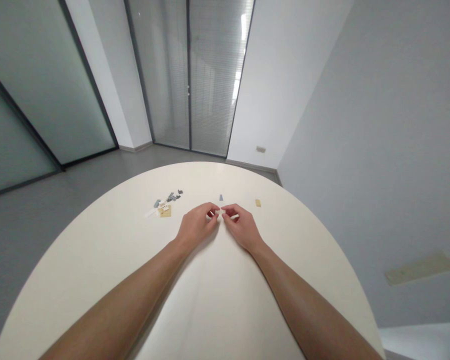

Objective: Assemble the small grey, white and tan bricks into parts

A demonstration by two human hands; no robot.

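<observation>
My left hand (200, 221) and my right hand (241, 225) meet over the middle of the table. Between their fingertips is a small white piece (220, 212), pinched from both sides; its exact shape is too small to make out. Just beyond the fingers lies a small blue-grey piece (221, 197). A small tan piece (258, 203) rests to the right of my right hand. Left of my left hand is a loose pile of small building pieces, with a tan plate (165, 212), a long white strip (150, 213) and several dark grey pieces (171, 197).
The round white table (97, 260) fills the lower view, its curved edge dropping off to a grey floor (86, 185). Beyond stand glass partitions (189, 75) and a white wall (277, 75) with a small wall plate (260, 149).
</observation>
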